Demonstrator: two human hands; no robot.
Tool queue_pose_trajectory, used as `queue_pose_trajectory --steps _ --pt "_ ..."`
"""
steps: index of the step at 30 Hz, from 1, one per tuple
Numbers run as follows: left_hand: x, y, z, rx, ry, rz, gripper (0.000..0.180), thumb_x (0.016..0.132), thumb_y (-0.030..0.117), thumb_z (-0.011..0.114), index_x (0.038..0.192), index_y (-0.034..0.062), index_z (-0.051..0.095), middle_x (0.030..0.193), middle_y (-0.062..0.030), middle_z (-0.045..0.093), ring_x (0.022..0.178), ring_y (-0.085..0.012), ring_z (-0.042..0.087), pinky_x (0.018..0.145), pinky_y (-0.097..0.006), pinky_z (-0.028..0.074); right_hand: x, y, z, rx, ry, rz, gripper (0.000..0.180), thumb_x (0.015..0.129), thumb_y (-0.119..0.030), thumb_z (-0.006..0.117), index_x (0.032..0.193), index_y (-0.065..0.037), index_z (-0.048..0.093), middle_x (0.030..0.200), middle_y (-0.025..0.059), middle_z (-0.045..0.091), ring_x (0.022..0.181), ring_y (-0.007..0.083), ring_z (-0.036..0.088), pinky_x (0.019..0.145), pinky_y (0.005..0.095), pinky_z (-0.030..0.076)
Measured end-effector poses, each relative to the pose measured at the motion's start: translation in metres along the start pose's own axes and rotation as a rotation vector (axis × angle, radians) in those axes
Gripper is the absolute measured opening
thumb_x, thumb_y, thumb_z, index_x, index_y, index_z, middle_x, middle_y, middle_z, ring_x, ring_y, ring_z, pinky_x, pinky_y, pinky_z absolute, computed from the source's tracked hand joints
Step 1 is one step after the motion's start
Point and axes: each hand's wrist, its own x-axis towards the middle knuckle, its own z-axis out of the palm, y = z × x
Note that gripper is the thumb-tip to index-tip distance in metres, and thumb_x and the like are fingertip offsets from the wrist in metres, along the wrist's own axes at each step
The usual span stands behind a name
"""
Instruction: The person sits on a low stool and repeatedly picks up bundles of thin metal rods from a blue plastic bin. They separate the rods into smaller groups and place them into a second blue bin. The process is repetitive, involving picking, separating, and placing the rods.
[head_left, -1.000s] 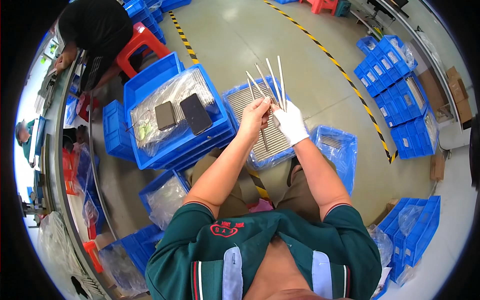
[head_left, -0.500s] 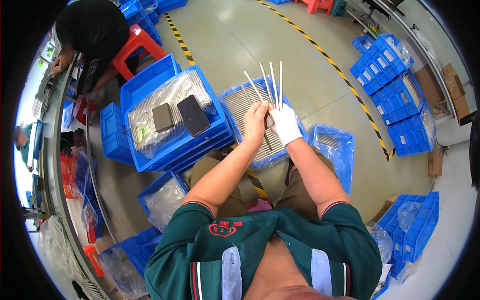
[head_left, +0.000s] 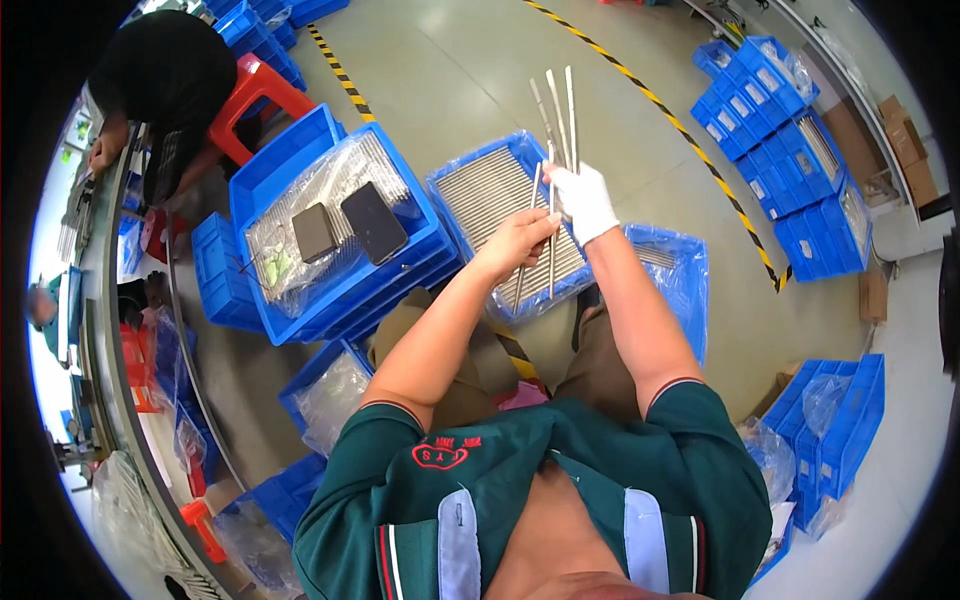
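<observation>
My bare left hand (head_left: 518,244) is closed, its fingertips pinching thin metal rods that slant down over the tray in front of me. Just to its right, my right hand (head_left: 586,203), in a white glove, grips a small fan of metal rods (head_left: 571,110) whose ends point up and away. The two hands are close together, nearly touching around the rods. Beneath them is a blue tray (head_left: 436,192) lined with clear plastic and filled with rows of similar rods (head_left: 487,185). How many rods each hand holds is partly hidden by the fingers.
Left of the tray, stacked blue crates (head_left: 345,297) carry plastic-wrapped rods, a black phone (head_left: 374,223) and a dark box (head_left: 314,233). A lined blue bin (head_left: 685,300) is at right. A person (head_left: 165,75) works by a red stool (head_left: 250,105). Blue crates (head_left: 780,130) stand far right.
My hands have drawn slightly apart, the left lower and the gloved right a little higher. The fanned rods have risen and bunched closer, and rods now slant down from my left fingers.
</observation>
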Motion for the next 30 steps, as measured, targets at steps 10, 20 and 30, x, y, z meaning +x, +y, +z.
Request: queue_pose_trajectory --steps 10,20,30 --pt "0.005 0.005 -0.034 -0.477 -0.26 0.04 0.033 0.093 0.029 0.051 0.084 -0.002 0.058 0.103 -0.0251 0.06 0.098 -0.0357 0.062 0.084 -0.046 0.052 0.028 0.013 -0.03 0.119 0.106 -0.077 0.02 0.084 -0.025 0.065 0.076 -0.007 0.061 0.059 -0.0012 0.051 0.047 0.008 0.043 0.04 0.0244 0.032" --pt "0.0 -0.001 -0.035 -0.523 -0.312 0.057 0.032 0.091 0.033 0.056 0.087 0.0018 0.059 0.085 -0.0066 0.057 0.061 -0.0135 0.045 0.057 -0.027 0.039 -0.008 0.008 0.006 -0.031 -0.379 0.143 0.019 0.086 -0.023 0.063 0.082 -0.004 0.061 0.06 0.0026 0.058 0.048 0.0093 0.053 0.043 0.0229 0.039" --pt "0.003 0.019 -0.065 -0.505 0.318 0.233 0.024 0.093 0.027 0.055 0.088 0.0037 0.057 0.079 -0.0041 0.055 0.064 -0.016 0.053 0.061 -0.036 0.05 -0.02 0.004 0.0 -0.084 -0.246 0.033 0.016 0.09 -0.02 0.055 0.089 -0.004 0.057 0.062 0.0039 0.059 0.046 0.0078 0.047 0.043 0.021 0.035"
